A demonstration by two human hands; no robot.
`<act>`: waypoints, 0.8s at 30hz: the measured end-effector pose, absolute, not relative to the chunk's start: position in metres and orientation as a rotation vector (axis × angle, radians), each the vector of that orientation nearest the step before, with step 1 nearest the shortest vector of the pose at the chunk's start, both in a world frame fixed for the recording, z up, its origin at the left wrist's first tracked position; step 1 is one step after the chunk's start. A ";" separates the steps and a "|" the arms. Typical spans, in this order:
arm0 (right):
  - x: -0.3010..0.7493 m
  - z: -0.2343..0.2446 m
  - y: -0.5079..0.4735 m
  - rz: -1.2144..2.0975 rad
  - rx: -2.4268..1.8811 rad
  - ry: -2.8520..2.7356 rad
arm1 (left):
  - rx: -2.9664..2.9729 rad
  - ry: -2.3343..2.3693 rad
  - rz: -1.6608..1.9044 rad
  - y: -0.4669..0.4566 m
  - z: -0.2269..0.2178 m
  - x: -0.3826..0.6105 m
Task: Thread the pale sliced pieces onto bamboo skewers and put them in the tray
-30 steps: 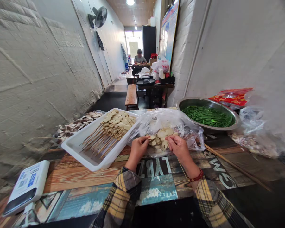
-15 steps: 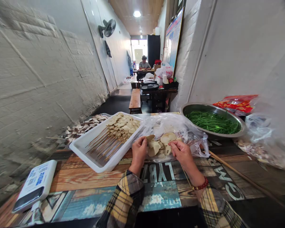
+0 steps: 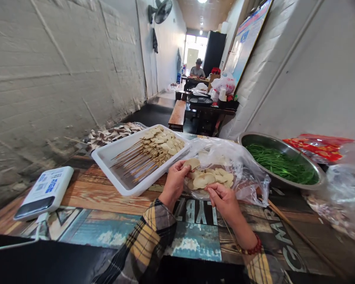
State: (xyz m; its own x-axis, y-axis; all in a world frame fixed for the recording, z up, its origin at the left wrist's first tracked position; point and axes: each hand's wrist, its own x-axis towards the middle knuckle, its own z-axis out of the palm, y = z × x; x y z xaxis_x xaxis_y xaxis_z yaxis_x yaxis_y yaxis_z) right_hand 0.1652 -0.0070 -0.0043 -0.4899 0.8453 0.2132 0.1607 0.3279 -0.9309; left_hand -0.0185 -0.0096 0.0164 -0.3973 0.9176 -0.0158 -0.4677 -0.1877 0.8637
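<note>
My left hand (image 3: 174, 180) pinches a thin, pale, round food slice (image 3: 193, 163) between thumb and fingers. With its fingers closed, my right hand (image 3: 224, 200) grips a thin wooden skewer (image 3: 228, 228), whose lower end trails back beneath the wrist. Another pale slice sits at the skewer's tip, just beyond the right fingertips. Both hands are over a clear plastic bag (image 3: 251, 167) with more loose slices (image 3: 223, 175) in its mouth. To the left, a white tray (image 3: 105, 161) holds many skewered slices (image 3: 162, 144), sticks pointing toward me.
A steel bowl (image 3: 321, 179) of green chives stands at the right, beside a red package (image 3: 322, 146) and plastic bags. Long sticks (image 3: 296, 225) lie below it. Dark-edged slices (image 3: 115, 132) are behind the tray; a white device (image 3: 44, 193) with a cable lies left. A person (image 3: 197, 71) sits far back.
The view has turned left and tilted. My right hand has come closer to my left, bringing the skewer and its slice nearer. The left hand keeps its slice.
</note>
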 end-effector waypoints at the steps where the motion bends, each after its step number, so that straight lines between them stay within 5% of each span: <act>1: 0.165 -0.004 -0.008 1.179 -0.894 -1.891 | 0.654 1.033 1.783 -0.010 0.017 -0.019; 24: 0.162 -0.005 -0.007 1.082 -0.963 -2.005 | 0.771 1.087 1.826 -0.010 0.015 -0.021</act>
